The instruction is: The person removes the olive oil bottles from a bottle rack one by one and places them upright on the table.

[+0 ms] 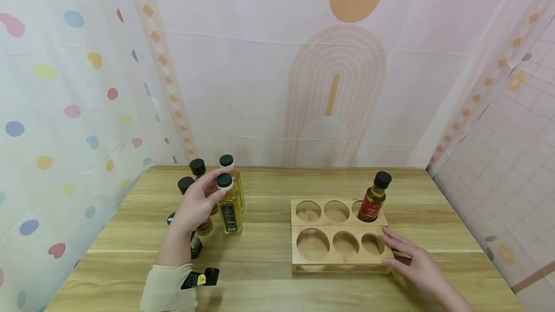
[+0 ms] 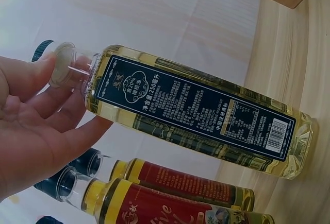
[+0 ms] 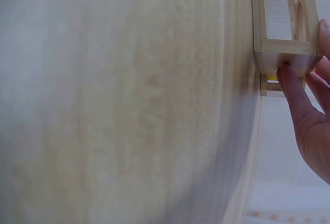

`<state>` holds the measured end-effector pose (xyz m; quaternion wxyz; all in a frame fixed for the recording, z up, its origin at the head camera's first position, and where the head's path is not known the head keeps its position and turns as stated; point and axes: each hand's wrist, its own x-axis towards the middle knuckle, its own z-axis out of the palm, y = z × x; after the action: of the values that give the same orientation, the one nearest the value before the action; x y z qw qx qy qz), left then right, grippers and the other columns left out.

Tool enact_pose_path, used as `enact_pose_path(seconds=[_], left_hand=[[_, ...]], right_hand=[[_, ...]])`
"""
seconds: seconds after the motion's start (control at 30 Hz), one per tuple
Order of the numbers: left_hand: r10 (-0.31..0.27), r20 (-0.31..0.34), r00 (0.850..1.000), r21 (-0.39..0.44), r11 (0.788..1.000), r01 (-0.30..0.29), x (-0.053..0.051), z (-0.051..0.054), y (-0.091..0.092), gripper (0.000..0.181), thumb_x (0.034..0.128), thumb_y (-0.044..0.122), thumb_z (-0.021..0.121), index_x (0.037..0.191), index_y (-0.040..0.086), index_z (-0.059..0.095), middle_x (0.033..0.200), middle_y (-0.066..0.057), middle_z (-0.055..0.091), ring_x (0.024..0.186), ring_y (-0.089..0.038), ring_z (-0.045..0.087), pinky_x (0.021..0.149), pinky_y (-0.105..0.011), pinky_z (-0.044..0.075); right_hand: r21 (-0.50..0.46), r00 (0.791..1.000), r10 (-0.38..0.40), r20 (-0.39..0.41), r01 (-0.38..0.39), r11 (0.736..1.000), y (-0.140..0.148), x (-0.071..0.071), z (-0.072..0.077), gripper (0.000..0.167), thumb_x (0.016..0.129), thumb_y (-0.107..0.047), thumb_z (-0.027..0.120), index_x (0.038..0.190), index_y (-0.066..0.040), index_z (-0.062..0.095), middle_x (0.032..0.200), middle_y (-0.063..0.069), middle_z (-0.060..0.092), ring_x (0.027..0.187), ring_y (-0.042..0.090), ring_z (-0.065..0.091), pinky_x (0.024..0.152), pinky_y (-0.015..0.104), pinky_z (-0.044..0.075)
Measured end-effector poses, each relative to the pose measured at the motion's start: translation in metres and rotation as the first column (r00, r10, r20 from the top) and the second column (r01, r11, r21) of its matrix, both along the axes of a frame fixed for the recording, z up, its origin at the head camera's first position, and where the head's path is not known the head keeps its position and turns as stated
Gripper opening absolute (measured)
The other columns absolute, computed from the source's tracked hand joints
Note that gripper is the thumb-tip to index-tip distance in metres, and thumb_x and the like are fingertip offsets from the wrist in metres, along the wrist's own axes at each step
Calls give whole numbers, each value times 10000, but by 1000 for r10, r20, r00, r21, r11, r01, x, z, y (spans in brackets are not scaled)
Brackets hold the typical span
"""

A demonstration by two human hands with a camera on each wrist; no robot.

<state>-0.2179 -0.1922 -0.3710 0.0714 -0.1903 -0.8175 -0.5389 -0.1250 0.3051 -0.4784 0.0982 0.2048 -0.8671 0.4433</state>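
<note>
My left hand (image 1: 197, 206) pinches a clear bottle of yellow oil (image 1: 230, 211) at the neck, just below its dark green cap. Its dark label with small print and a barcode faces the left wrist camera; whether its base touches the table cannot be told. At the right, a two-tier wooden bottle rack (image 1: 323, 260) has round holes. My right hand (image 1: 416, 264) holds the rack's right end, thumb near the front corner and a finger by the step. One red-labelled olive oil bottle (image 1: 372, 206) stands in the upper tier's right hole.
Behind the held bottle stands another clear oil bottle (image 1: 240, 191) with a green cap. Several dark-capped bottles, including a red-labelled olive oil bottle (image 2: 154, 203), cluster around my left hand, partly hidden by it. The wooden table (image 1: 264, 259) ends at a patterned curtain (image 1: 243, 85).
</note>
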Motion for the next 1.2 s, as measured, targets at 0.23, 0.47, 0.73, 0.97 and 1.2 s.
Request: enact_pose_path(seconds=[0.23,0.47,0.73,0.97,1.2], left_hand=[[1,4,1000,-7,1000,0,-1,-2,-3,500,970,-82,533,1443,72,486,1412,-189,513,1171,-310,566,879,-198,483],[3,-1,1000,0,1000,-3,-3,-4,-4,483,968,-85,534,1427,58,496,1415,-174,517,1173,-302,571,882,-187,483],[-24,14,1000,17,1000,23,-2,-4,-5,479,977,-81,521,1437,45,478,1432,-188,497,1231,-324,538,906,-175,470],[-22,21,1000,7,1000,22,0,-2,-6,484,984,-79,504,1449,45,461,1423,-207,501,1245,-347,521,909,-160,453],[-7,45,999,39,999,6,2,3,-5,449,993,15,569,1433,33,482,1394,-200,522,1224,-314,544,903,-160,461]], right_hand=[[4,1000,1,3,-1,1000,-1,-1,0,477,847,-75,771,1292,22,633,1455,134,493,1239,-118,385,809,220,555],[-12,1000,10,6,-9,1000,-1,-1,-1,477,846,-55,767,1293,36,626,1467,51,483,1240,-118,388,806,214,554],[1,1000,-3,9,3,1000,-1,1,0,472,852,-62,764,1294,29,628,1467,49,486,1245,-124,376,803,211,554],[2,1000,2,0,-2,1000,-1,1,0,471,851,-52,762,1296,28,628,1468,12,479,1250,-125,370,794,210,556],[-1,1000,-2,0,2,1000,0,2,0,474,846,-49,765,1293,30,629,1467,4,473,1243,-127,374,793,206,555]])
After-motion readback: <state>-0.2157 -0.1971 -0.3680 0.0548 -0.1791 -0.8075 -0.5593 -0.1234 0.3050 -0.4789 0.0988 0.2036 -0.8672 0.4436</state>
